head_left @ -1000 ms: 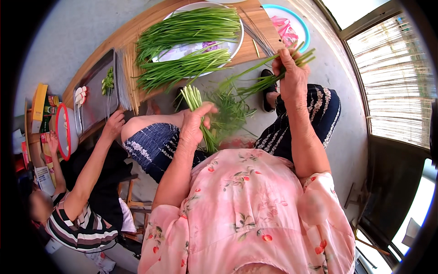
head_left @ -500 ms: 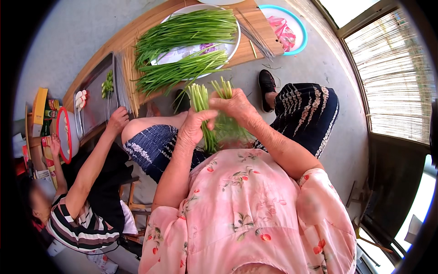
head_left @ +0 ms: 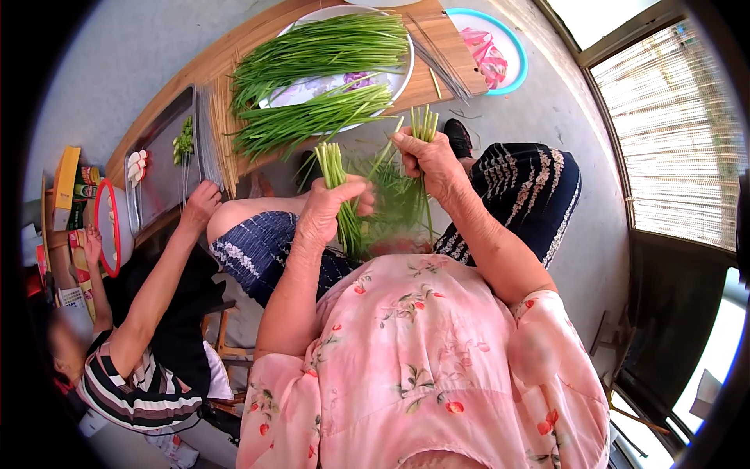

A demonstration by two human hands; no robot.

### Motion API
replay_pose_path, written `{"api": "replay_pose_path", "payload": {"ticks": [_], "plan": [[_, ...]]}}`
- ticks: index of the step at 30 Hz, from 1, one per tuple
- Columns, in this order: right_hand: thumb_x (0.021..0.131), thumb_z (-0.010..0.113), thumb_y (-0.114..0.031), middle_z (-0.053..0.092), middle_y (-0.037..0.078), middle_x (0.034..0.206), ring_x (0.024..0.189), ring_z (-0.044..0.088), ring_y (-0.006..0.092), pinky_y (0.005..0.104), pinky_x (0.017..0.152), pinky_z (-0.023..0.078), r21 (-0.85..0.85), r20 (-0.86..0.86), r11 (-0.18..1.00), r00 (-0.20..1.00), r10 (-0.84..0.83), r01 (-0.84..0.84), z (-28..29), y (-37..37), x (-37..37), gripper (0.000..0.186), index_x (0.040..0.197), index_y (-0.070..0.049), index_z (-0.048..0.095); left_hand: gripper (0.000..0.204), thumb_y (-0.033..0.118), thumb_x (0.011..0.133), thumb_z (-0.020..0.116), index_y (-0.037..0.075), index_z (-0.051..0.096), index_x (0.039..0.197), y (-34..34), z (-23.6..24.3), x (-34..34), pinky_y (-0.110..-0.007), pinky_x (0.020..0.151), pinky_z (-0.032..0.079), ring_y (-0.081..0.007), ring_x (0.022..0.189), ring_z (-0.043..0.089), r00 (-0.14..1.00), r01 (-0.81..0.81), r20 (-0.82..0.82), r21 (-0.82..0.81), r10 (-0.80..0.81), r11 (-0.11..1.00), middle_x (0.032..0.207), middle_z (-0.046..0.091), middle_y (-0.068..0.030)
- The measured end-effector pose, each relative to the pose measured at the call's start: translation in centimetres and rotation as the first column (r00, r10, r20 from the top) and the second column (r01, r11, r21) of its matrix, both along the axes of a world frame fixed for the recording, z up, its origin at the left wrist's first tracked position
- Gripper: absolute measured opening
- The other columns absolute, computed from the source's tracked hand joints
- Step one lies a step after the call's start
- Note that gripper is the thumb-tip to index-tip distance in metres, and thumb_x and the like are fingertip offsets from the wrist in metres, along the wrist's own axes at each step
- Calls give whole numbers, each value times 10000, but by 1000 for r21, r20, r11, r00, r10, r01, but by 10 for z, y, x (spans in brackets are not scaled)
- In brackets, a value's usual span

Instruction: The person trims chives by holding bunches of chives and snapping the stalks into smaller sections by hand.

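Observation:
My left hand (head_left: 332, 207) is wrapped round a thick bunch of garlic chives (head_left: 330, 162), pale cut ends up, the green lengths hanging toward my lap. To its right and a little higher, my right hand (head_left: 432, 166) pinches a thinner bunch of chives (head_left: 423, 123). The two bunches are apart, with loose green bits and a blur between them over my lap. Beyond my hands, a white oval plate (head_left: 301, 93) with purple flowers holds two heaps of long green chives (head_left: 336, 51).
Bamboo skewers (head_left: 222, 144) and a metal tray (head_left: 156, 199) with green pieces lie on the wooden table (head_left: 176, 86). Metal skewers (head_left: 439, 66) rest at its right end. A blue-rimmed basin (head_left: 522, 62) holds a pink bag. At left, a co-worker's hand (head_left: 203, 200) reaches to the tray.
My right hand has drawn away from my left, up and to the right, carrying its chives. My left hand keeps its bunch, shifted slightly left.

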State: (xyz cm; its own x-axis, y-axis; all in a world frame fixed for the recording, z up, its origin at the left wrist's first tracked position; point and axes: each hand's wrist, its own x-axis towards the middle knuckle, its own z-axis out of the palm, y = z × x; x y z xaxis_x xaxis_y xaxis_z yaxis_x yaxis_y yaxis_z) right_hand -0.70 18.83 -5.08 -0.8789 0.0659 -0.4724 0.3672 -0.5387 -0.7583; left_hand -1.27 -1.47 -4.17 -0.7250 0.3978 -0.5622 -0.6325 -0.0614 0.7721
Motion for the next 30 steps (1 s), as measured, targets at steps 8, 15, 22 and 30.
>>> {"api": "replay_pose_path", "payload": {"ticks": [8, 15, 22, 30], "plan": [[846, 660, -190, 525, 1, 680, 505, 452, 76, 219, 426, 324, -59, 0, 998, 999, 34, -34, -5, 6, -2, 223, 940, 8, 618, 230, 169, 816, 655, -32, 605, 916, 10, -2, -6, -308, 551, 520, -195, 596, 623, 997, 72, -17, -66, -73, 995, 738, 638, -124], [878, 608, -180, 534, 17, 695, 533, 469, 89, 220, 440, 338, -63, -71, 993, 992, -108, 103, -8, 46, -14, 198, 910, 15, 605, 313, 224, 835, 644, -57, 580, 958, -10, -3, -13, -319, 581, 544, -230, 644, 652, 993, 90, 82, -47, -86, 995, 801, 646, -184], [868, 609, -135, 538, 29, 689, 530, 486, 102, 229, 436, 350, -80, -90, 971, 969, -230, 223, -12, 71, -24, 152, 893, 15, 604, 306, 217, 826, 650, -53, 583, 953, -21, -2, -11, -324, 583, 542, -228, 633, 651, 991, 104, 89, -46, -100, 993, 783, 648, -176], [900, 588, -177, 512, 40, 713, 546, 470, 110, 224, 429, 339, -67, -119, 963, 957, -266, 259, -15, 86, -30, 205, 949, 21, 570, 249, 173, 796, 657, -35, 594, 918, -22, -12, -10, -308, 552, 515, -181, 581, 613, 987, 159, 52, -82, -155, 984, 745, 642, -144]]}}
